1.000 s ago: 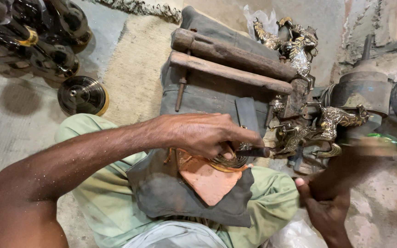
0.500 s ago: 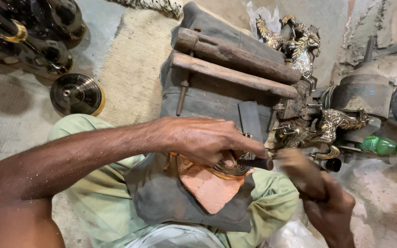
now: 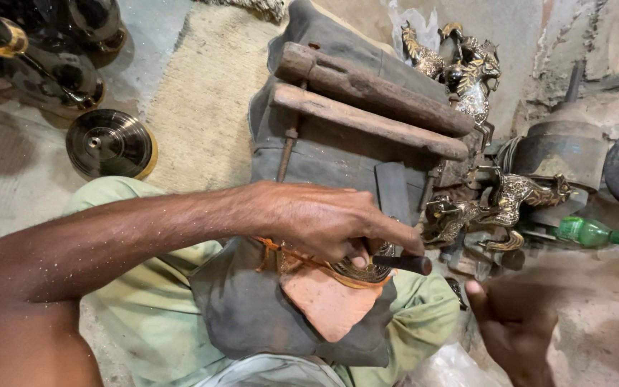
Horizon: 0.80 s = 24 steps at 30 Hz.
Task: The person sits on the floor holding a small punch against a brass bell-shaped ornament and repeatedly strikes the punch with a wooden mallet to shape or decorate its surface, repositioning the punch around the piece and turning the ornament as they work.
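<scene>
Dusty concrete floor (image 3: pixel 8 208) surrounds your lap, where your left hand (image 3: pixel 324 222) keeps its grip clamped on a dark punch (image 3: pixel 404 264) over the brass disc (image 3: pixel 363 272); beside the disc, your right hand (image 3: pixel 514 330) hangs blurred, grip unreadable.

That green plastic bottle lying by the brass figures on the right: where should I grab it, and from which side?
Probably grip the green bottle around its mid-body from above. It lies on its side, cap toward the right edge, so the round body is the widest bare part. The brass horse figure crowds its left end, so come down from above or from the right; the right hand is nearest, lower down.
</scene>
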{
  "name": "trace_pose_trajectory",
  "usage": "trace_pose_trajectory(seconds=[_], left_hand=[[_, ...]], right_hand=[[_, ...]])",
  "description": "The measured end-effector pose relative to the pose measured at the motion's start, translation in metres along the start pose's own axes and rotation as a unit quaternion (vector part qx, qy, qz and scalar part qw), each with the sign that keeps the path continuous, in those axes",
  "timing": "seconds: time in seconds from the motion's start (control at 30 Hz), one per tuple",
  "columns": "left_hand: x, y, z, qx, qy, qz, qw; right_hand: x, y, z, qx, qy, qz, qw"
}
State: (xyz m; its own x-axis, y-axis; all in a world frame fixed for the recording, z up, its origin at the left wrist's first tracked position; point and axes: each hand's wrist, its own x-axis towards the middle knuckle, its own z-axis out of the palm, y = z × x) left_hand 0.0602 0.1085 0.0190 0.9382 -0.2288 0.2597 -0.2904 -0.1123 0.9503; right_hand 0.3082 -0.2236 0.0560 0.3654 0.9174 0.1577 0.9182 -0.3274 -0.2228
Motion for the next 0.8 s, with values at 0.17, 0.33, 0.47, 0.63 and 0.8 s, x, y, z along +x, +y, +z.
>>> trace_pose_trajectory(seconds=[0.17,0.33,0.47,0.63,0.8], left_hand=[[-0.001,-0.006,-0.003,0.001,0.016,0.119,0.993],[-0.002,-0.009,-0.006,0.0,-0.012,0.03,0.999],[-0.001,-0.012,-0.008,-0.03,-0.008,0.037,0.999],[-0.002,-0.016,-0.01,-0.016,0.0,0.098,0.995],[-0.002,-0.02,-0.012,-0.024,-0.033,0.019,0.999]], right_hand=[[0.002,-0.003,0.0,0.123,0.008,0.112,0.986],[0.001,-0.002,0.001,0.102,0.026,0.034,0.994],[-0.001,0.002,0.002,0.019,0.031,0.005,0.999],[0.001,-0.004,-0.003,-0.074,-0.017,-0.037,0.996],[0.01,-0.019,-0.006,0.013,-0.008,0.018,1.0]])
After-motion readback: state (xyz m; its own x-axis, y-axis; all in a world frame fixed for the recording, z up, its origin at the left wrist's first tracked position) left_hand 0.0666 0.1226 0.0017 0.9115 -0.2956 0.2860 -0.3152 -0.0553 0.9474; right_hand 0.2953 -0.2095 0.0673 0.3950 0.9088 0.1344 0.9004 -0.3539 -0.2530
